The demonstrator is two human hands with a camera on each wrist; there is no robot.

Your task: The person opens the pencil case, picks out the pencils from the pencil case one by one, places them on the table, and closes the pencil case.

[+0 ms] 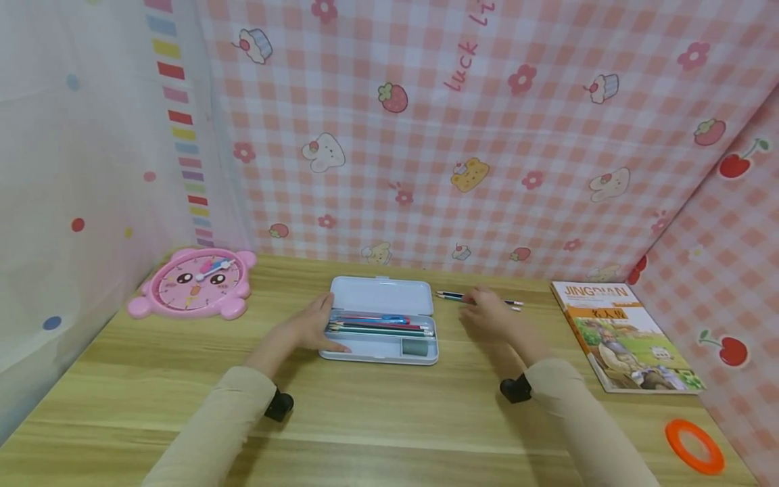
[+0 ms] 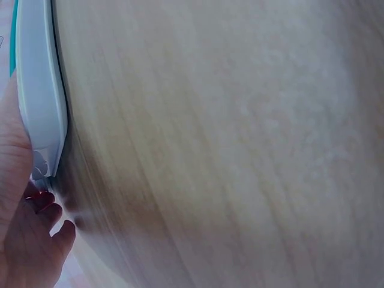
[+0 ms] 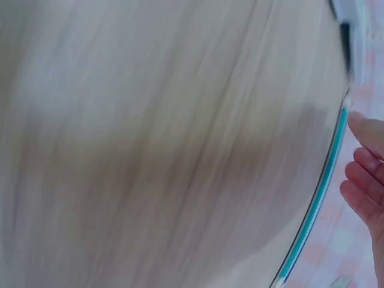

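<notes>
We see the left hand (image 1: 312, 326) gripping the open case (image 1: 380, 295) by its left end, thumb at the near edge; inside lie inner pencils (image 1: 380, 329) and a grey block (image 1: 415, 348). Right of the case, the right hand (image 1: 489, 313) is at loose pencils (image 1: 450, 294) on the table (image 1: 389, 419); we cannot tell whether it pinches them

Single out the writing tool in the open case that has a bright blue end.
It's the blue-ended pen, lying in the pencil case on the lid side of the green pencils, which show no such bright blue.
</notes>
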